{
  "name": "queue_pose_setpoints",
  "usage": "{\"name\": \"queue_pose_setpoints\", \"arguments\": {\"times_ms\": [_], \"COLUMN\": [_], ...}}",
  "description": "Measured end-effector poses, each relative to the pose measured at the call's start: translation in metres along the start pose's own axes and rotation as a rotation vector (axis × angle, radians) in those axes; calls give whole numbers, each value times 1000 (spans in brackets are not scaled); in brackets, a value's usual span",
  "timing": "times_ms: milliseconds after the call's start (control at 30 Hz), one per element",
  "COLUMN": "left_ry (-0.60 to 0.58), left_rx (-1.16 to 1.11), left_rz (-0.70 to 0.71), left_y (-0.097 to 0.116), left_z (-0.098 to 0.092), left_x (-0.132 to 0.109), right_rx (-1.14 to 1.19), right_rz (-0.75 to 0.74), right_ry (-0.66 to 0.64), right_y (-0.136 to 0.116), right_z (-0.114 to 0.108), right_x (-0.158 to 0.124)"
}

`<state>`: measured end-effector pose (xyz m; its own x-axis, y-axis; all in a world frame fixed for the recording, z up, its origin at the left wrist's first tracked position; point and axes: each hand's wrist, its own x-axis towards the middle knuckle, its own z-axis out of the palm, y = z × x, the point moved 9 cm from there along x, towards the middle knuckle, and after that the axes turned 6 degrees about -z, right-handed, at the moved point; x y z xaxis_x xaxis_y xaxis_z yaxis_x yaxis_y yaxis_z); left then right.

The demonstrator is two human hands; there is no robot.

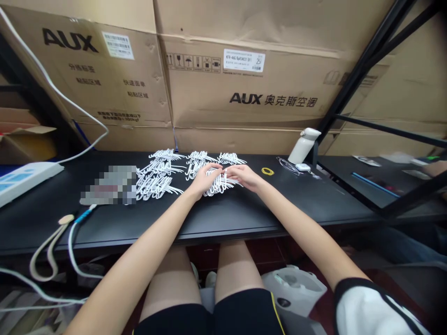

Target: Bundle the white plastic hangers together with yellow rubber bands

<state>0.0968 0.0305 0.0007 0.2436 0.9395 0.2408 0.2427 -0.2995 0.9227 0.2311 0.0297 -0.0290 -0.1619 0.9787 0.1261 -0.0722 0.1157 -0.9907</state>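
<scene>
Several bundles of thin white looped cables, or cable-like strands [153,187], lie in rows on the black desk [230,218]. My left hand [204,180] is closed on the near side of the front right bundle [217,186], its fingers bent over the top. From the other side my right hand [244,176] pinches at the same bundle, thumb and fingers together. The two sets of fingertips almost meet above it. What exactly is between the fingertips is too small to make out. Other bundles [198,157] lie just behind my left hand.
Right of my hands lie yellow rings or bands [267,171]. Farther right are a white bottle [303,145], glasses [288,166] and a small white case [302,167]. A blurred-out device [110,185] with a cable and a power strip [30,179] are left. Cardboard [272,125] stands behind.
</scene>
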Motion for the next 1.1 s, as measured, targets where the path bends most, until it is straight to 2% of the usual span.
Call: {"name": "queue_pose_setpoints", "arguments": {"times_ms": [467, 633, 767, 967, 1100], "left_ry": [-11, -8, -24, -130, -201], "left_rx": [81, 82, -6, -280, -382], "left_rz": [118, 104, 1, -334, -410], "left_y": [13, 11, -1, -36, -42], "left_z": [1, 0, 1, 13, 21], "left_x": [-3, -3, 0, 3, 1], "right_rx": [38, 28, -6, -35, -84], "right_rz": [69, 81, 30, -4, -4], "right_ry": [40, 39, 33, 18, 24], "right_y": [3, 6, 0, -2, -1], "right_z": [-1, 0, 1, 1, -1], "right_x": [-3, -3, -3, -3, -1]}}
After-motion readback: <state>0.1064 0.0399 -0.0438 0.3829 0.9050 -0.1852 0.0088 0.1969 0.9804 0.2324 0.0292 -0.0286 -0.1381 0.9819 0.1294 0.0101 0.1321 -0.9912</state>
